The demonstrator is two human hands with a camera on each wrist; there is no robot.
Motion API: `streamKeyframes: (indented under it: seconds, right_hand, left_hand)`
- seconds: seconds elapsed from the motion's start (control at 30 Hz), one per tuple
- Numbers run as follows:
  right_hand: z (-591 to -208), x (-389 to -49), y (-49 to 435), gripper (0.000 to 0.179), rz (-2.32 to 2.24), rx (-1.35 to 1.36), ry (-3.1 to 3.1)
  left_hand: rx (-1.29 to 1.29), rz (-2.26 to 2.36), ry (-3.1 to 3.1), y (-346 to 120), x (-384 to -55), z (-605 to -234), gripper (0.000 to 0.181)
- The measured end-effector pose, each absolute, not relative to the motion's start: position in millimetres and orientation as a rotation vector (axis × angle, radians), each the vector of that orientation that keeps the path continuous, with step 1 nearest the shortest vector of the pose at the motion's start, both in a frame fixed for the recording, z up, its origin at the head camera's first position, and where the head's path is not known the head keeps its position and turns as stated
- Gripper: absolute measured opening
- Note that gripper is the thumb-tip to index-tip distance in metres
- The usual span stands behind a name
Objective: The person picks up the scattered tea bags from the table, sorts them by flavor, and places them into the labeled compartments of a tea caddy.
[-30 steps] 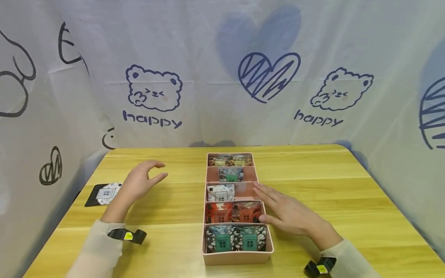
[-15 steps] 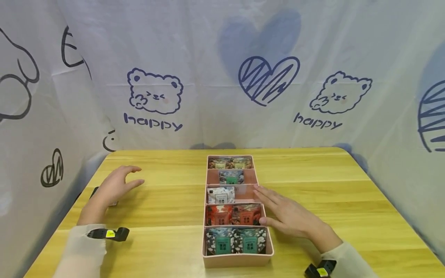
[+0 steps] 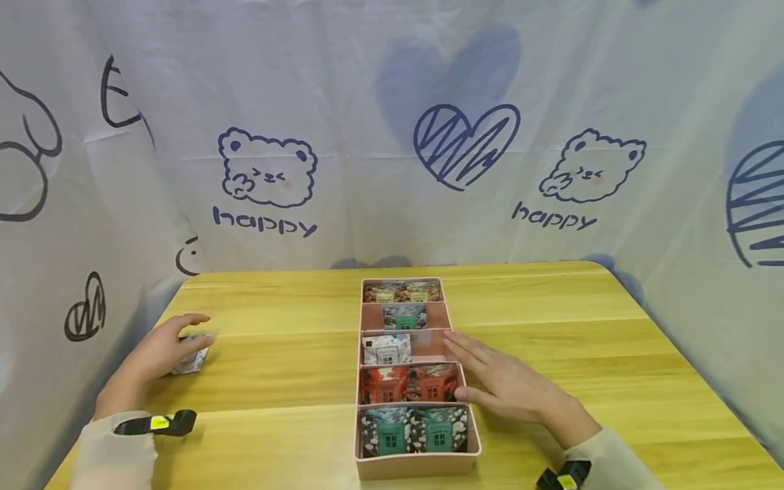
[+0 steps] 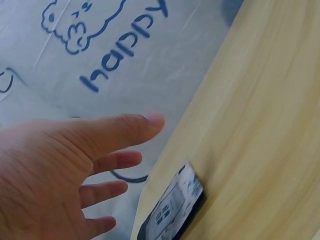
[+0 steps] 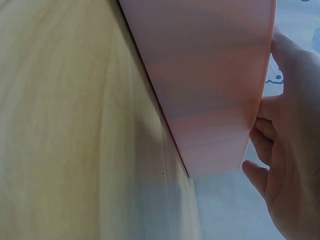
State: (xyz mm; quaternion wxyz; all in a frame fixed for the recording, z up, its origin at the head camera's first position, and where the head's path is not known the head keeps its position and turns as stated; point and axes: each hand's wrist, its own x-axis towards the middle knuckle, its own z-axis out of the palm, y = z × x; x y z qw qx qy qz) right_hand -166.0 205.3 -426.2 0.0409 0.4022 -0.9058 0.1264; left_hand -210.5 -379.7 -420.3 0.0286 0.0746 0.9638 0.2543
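My left hand hovers over the left side of the table, thumb and fingers spread apart with nothing between them. Under it lies a flat sachet with a white floral print and a black edge, partly covered by the hand in the head view. In the middle stands a long pink divided box. My right hand rests its extended fingers along the box's right rim. The third compartment from the front holds one white sachet on its left side, with bare space to its right.
Two green-labelled sachets fill the front compartment, and two red sachets sit behind them. Farther back come one blue-green sachet and two yellow-labelled ones. A printed white curtain surrounds the wooden table.
My left hand has moved left and toward me, from beside the sachet to above it. The right hand has stayed at the box's rim.
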Motion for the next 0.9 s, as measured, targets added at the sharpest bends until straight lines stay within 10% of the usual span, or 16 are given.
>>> streamKeyframes:
  seconds: [0.9]
  right_hand:
    - [-427.4, -165.5, 206.1, 0.075, 0.378, 1.223, -2.803]
  left_hand:
    - [0.235, 0.628, 2.953, -407.8, -202.7, -435.3, 0.067]
